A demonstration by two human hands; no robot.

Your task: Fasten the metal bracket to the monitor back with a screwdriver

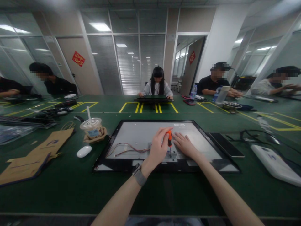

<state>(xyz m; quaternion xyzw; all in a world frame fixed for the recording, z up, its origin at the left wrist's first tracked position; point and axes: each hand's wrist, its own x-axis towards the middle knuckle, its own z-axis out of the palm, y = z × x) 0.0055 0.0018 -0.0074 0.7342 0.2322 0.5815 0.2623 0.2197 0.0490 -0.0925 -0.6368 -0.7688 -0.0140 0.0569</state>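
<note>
A flat screen panel (131, 133) lies face down on the green table in front of me, its grey metal back up inside a black frame. My left hand (158, 148) is closed round an orange-handled screwdriver (169, 139), which stands upright with its tip on a small metal bracket (173, 154) near the panel's front edge. My right hand (185, 145) rests flat beside it on the panel, fingers stretched out. Thin red and white wires (128, 147) run across the panel's left part. A watch sits on my left wrist.
A lidded drink cup with a straw (92, 127), a white mouse (84, 151) and a brown paper bag (35, 155) lie left of the panel. A dark phone (227, 144) and a white device (275, 163) lie to the right. Several people sit round the table's far side.
</note>
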